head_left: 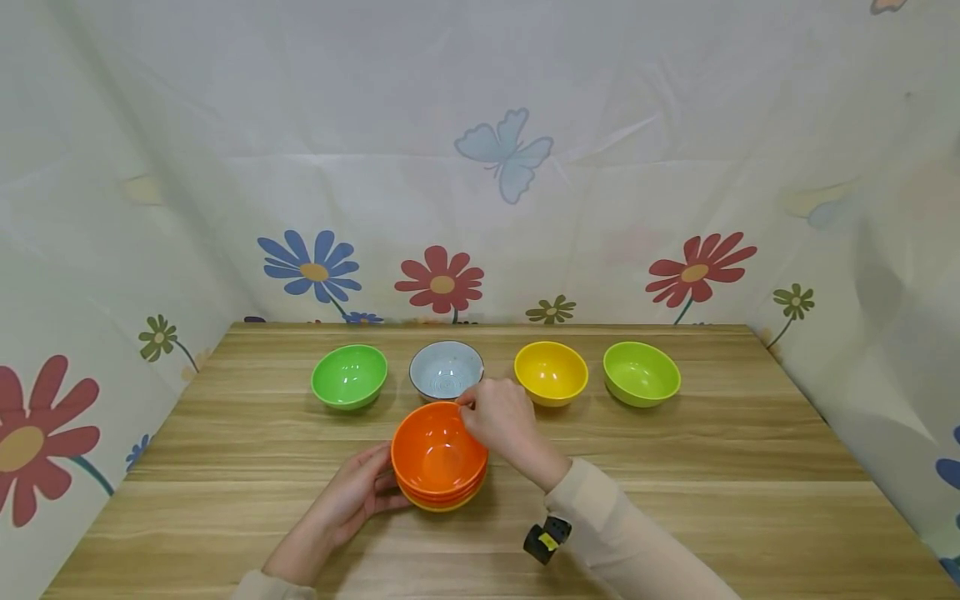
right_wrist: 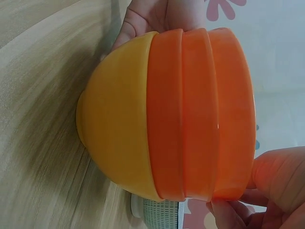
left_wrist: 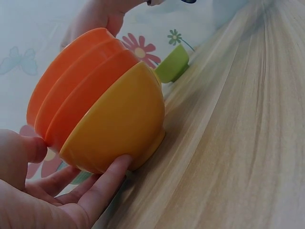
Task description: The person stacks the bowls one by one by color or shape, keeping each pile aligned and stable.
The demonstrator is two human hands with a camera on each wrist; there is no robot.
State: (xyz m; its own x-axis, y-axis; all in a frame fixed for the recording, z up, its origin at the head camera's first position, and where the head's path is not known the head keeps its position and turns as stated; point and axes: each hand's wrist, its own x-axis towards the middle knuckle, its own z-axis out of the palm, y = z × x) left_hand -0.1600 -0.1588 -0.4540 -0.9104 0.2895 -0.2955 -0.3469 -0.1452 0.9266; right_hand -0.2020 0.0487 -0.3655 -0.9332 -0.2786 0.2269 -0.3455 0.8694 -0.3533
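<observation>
Nested stack of bowls (head_left: pixel 441 471), three orange over one yellow, between two hands: the left hand (head_left: pixel 358 492) has its fingers spread against the yellow bowl (left_wrist: pixel 125 119), thumb by the orange walls; the right hand (head_left: pixel 504 417) pinches the rim of the top orange bowl (right_wrist: pixel 233 114). Just beyond the right fingers, as I see it, stands the grey bowl (head_left: pixel 447 367). The glossy walls look stiff, light and rather slippery, perhaps liable to chip; a rim pinch on the uppermost, with the lower wall steadied opposite, seems the surest hold
</observation>
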